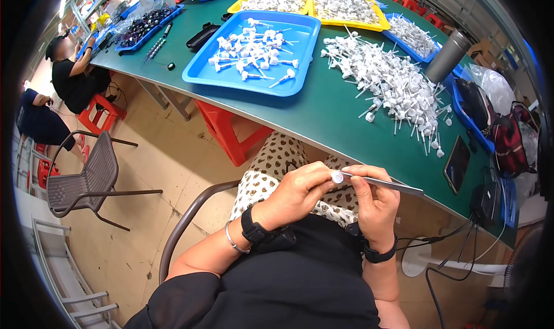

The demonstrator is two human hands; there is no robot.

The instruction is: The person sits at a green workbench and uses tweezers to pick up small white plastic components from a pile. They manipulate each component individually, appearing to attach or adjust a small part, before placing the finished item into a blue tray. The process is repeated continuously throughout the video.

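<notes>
Over my lap, my left hand (299,194) is closed, pinching a small white plastic part (337,177) with a round end facing up. My right hand (375,201) grips a slim, flat metal tool (398,186), which tapers toward the white part and sticks out to the right past my fingers. The tool's narrow end meets or lies just behind the part; I cannot tell which. Ahead on the green table (323,118), a loose heap of white stemmed plastic parts (392,81) spreads out. Several similar pieces lie in a blue tray (199,69) to its left.
Yellow trays (385,24) full of white parts stand at the back. A grey metal flask (449,56), a phone (457,163) and bags (511,138) are at the right. Leftward are a brown chair (86,173), a red stool (222,133) and a seated person (72,78).
</notes>
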